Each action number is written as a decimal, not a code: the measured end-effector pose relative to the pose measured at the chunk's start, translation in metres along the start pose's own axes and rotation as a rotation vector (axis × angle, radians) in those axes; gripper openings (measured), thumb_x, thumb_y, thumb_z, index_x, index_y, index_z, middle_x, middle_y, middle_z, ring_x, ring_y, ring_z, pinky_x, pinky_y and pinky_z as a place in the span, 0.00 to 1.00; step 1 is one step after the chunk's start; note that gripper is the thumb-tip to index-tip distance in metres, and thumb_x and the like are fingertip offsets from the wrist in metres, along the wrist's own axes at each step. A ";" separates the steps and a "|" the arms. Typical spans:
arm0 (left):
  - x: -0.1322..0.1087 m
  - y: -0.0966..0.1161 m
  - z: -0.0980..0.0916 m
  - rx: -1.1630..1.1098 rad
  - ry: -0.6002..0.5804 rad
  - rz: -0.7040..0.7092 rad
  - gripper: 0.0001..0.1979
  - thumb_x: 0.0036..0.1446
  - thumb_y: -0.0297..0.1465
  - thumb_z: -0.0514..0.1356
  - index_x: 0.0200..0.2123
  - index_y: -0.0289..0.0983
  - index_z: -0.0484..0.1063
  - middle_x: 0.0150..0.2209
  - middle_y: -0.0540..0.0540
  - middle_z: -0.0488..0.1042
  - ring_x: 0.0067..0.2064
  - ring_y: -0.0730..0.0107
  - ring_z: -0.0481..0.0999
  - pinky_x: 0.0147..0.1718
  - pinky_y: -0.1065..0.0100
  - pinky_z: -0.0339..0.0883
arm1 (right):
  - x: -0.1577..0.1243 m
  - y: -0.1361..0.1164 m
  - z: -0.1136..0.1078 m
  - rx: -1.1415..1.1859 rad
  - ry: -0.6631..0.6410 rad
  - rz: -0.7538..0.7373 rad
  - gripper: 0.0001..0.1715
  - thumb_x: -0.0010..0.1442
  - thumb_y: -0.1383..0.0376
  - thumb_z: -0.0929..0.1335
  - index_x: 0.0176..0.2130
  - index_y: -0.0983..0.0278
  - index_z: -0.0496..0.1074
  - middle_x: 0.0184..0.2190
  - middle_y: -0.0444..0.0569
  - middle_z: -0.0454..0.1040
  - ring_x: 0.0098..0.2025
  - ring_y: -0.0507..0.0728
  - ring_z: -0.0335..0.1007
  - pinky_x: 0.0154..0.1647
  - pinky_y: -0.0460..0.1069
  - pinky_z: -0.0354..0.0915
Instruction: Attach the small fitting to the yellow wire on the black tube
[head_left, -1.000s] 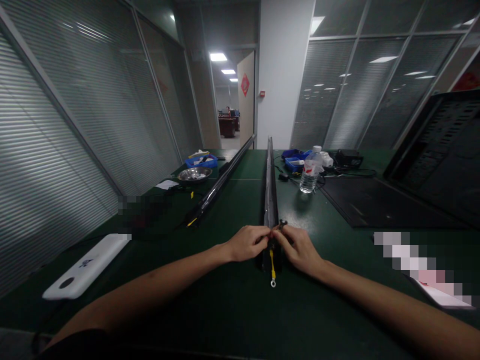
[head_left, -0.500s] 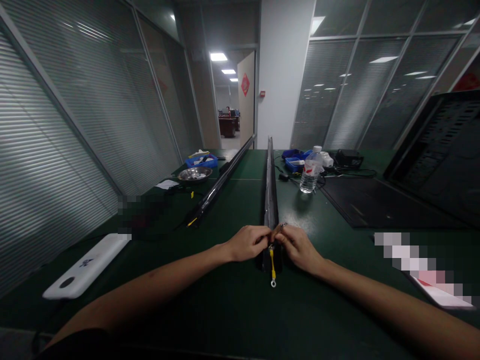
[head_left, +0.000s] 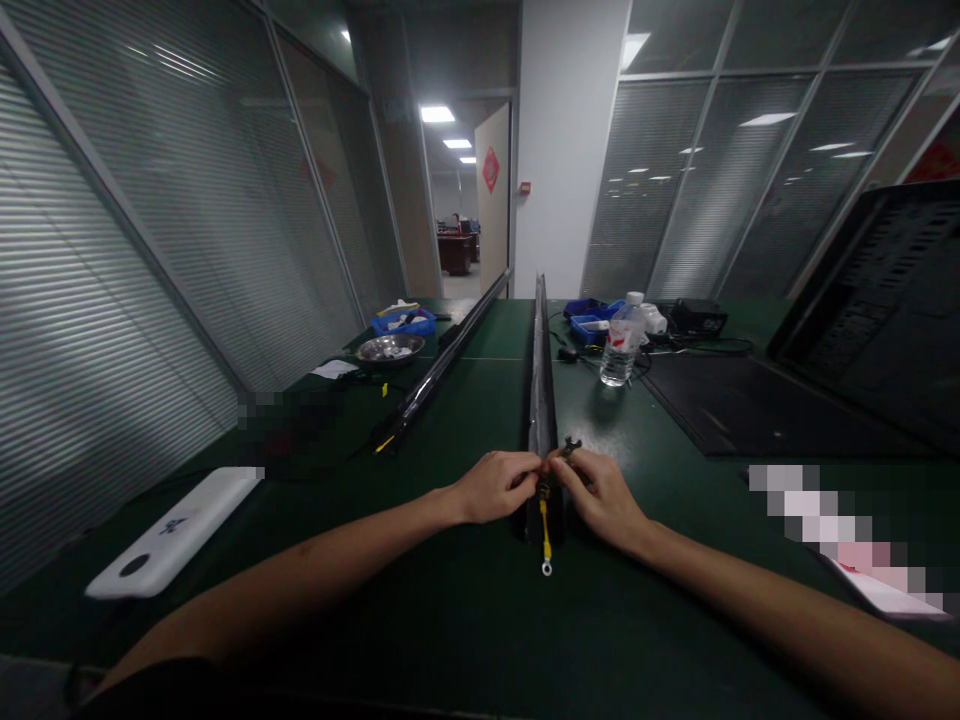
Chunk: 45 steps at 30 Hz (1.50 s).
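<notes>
A long black rail (head_left: 538, 390) with a shiny grey top runs away from me down the table. Over its near end my left hand (head_left: 496, 487) is closed, with the fingertips pinched together; what lies between them is hidden. Facing it across the rail, my right hand (head_left: 598, 495) is closed on a small dark metal part (head_left: 572, 444), whose forked end sticks up past the fingers. The fingertips of both hands nearly meet. Just below them, a short yellow wire (head_left: 545, 525) with a ring terminal (head_left: 547, 568) points toward me.
Another black rail (head_left: 442, 370) lies to the left. Beyond it are a metal bowl (head_left: 389, 349) and a blue tray (head_left: 405, 324). At right stand a water bottle (head_left: 618, 345), blue bins (head_left: 589, 328) and a black mat (head_left: 757, 405). A white device (head_left: 172, 535) lies near left.
The dark metal part in my right hand now shows more, its forked end turned upward. The right fingers have shifted slightly; my left hand stays in place.
</notes>
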<state>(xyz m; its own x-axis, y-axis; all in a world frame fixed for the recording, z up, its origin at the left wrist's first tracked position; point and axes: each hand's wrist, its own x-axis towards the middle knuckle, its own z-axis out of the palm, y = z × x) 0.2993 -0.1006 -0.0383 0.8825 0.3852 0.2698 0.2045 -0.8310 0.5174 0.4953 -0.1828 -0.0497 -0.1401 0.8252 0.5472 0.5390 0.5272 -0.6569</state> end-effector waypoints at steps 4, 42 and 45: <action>0.000 -0.001 0.000 0.007 0.002 0.008 0.08 0.67 0.26 0.51 0.35 0.36 0.68 0.34 0.48 0.71 0.34 0.69 0.71 0.36 0.71 0.62 | 0.000 -0.001 0.000 -0.014 -0.008 -0.009 0.19 0.73 0.59 0.62 0.33 0.63 0.72 0.28 0.47 0.74 0.29 0.55 0.69 0.31 0.49 0.63; -0.002 -0.003 0.002 0.025 0.004 0.037 0.08 0.67 0.25 0.51 0.37 0.36 0.68 0.35 0.48 0.71 0.36 0.68 0.72 0.38 0.70 0.63 | 0.000 0.004 0.001 0.030 -0.091 -0.020 0.16 0.73 0.62 0.62 0.35 0.63 0.72 0.32 0.48 0.75 0.33 0.56 0.71 0.35 0.49 0.64; -0.002 -0.001 0.001 0.015 0.001 0.041 0.07 0.67 0.25 0.51 0.38 0.36 0.68 0.35 0.48 0.72 0.36 0.69 0.72 0.39 0.71 0.63 | 0.002 0.006 0.000 0.062 -0.112 -0.024 0.17 0.74 0.61 0.61 0.35 0.62 0.72 0.33 0.48 0.75 0.35 0.57 0.72 0.37 0.50 0.65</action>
<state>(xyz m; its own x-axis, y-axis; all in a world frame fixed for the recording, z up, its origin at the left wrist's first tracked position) 0.2975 -0.1006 -0.0401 0.8900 0.3508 0.2911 0.1744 -0.8520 0.4936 0.4981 -0.1778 -0.0524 -0.2461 0.8278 0.5042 0.4825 0.5558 -0.6769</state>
